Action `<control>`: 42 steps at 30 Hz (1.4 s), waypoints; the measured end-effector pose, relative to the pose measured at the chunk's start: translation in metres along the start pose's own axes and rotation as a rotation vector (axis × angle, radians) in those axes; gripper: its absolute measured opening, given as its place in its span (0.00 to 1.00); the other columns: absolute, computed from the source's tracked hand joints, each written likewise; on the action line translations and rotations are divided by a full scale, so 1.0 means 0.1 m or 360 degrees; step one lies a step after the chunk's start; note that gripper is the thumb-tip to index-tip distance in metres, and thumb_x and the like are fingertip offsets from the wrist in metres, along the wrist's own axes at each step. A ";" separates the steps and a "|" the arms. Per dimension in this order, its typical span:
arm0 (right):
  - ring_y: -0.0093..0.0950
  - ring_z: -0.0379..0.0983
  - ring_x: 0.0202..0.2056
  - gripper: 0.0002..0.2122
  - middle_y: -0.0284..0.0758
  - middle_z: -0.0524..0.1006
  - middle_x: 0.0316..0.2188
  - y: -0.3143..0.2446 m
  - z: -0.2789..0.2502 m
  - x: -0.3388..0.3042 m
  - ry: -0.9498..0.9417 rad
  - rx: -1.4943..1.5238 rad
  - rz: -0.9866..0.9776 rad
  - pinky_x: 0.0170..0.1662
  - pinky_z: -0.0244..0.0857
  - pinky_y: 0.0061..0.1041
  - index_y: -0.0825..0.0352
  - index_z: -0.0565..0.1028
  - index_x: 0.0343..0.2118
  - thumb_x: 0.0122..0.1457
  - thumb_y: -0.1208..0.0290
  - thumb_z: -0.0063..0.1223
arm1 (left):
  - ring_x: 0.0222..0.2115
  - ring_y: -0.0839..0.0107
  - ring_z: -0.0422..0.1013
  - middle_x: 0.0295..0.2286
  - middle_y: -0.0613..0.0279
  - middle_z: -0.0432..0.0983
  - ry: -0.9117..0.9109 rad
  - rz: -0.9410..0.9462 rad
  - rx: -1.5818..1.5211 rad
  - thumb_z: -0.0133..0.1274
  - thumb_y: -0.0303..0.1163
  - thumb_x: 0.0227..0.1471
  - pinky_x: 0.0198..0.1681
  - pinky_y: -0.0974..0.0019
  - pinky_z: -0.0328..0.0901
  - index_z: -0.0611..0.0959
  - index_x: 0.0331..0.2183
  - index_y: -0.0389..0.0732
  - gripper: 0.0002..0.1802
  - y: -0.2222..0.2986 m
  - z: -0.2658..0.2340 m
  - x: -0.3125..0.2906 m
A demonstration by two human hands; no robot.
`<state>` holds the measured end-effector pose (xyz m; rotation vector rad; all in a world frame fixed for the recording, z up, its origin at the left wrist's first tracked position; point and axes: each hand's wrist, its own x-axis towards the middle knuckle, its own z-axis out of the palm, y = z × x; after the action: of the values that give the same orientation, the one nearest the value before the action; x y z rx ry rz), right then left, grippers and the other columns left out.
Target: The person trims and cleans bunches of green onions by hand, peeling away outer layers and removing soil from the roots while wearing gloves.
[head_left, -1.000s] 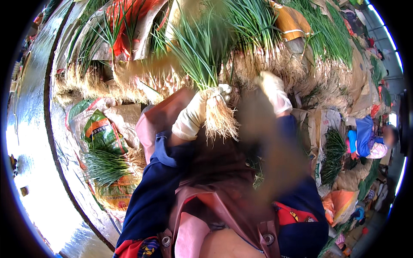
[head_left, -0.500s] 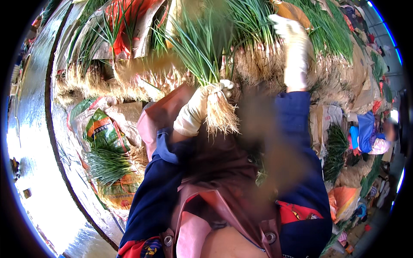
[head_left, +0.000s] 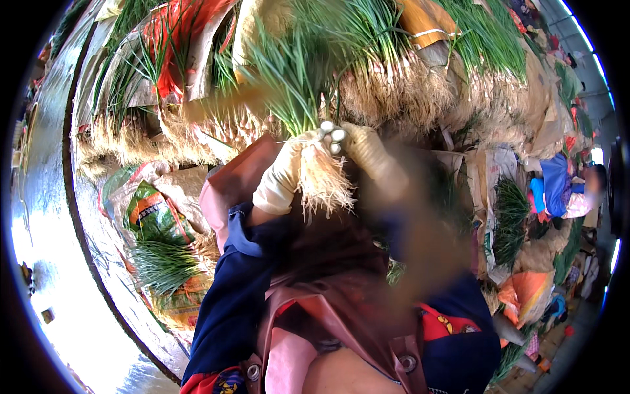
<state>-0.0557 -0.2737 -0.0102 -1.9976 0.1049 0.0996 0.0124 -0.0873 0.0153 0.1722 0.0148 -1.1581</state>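
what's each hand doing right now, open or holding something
Left hand: closed around a bunch of green onions, roots hanging down.
Right hand: beside the left fingertips; whether it grips anything cannot be told.

There are two gloved grips (head_left: 281, 172), one held onion bunch (head_left: 295, 105) and two apron eyelets (head_left: 407, 363).

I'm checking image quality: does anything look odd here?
Yes: a brown blur hides much of the right sleeve, while the apron beside it looks sharper, perhaps a lens smudge. The bunch's roots show clearly.
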 end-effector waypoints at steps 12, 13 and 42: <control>0.30 0.70 0.27 0.10 0.33 0.75 0.26 -0.23 -0.96 0.47 0.0835 -0.1190 -0.0064 0.33 0.64 0.28 0.60 0.71 0.28 0.54 0.59 0.50 | 0.35 0.67 0.71 0.38 0.59 0.73 -0.0071 0.0125 0.0009 0.47 0.27 0.50 0.38 0.67 0.68 0.65 0.52 0.34 0.26 0.08 -0.14 0.00; 0.30 0.71 0.27 0.10 0.32 0.75 0.26 -0.30 -0.97 0.75 0.0876 -0.1329 -0.0019 0.33 0.64 0.29 0.60 0.71 0.29 0.54 0.59 0.49 | 0.36 0.67 0.71 0.38 0.58 0.73 -0.0064 0.0128 -0.0013 0.47 0.27 0.50 0.38 0.68 0.68 0.65 0.51 0.34 0.26 0.10 -0.13 -0.03; 0.24 0.72 0.28 0.21 0.34 0.76 0.33 -0.21 -0.54 -0.67 -0.0030 -0.0490 0.0292 0.34 0.67 0.24 0.64 0.67 0.48 0.53 0.61 0.53 | 0.22 0.75 0.69 0.30 0.59 0.74 0.0342 0.0082 0.0033 0.46 0.23 0.49 0.24 0.73 0.67 0.72 0.43 0.33 0.16 -0.05 0.02 0.18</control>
<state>-0.1189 -0.3117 0.0395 -2.2906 0.2745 0.2659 0.0145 -0.1060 0.0150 0.3129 0.1873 -1.0846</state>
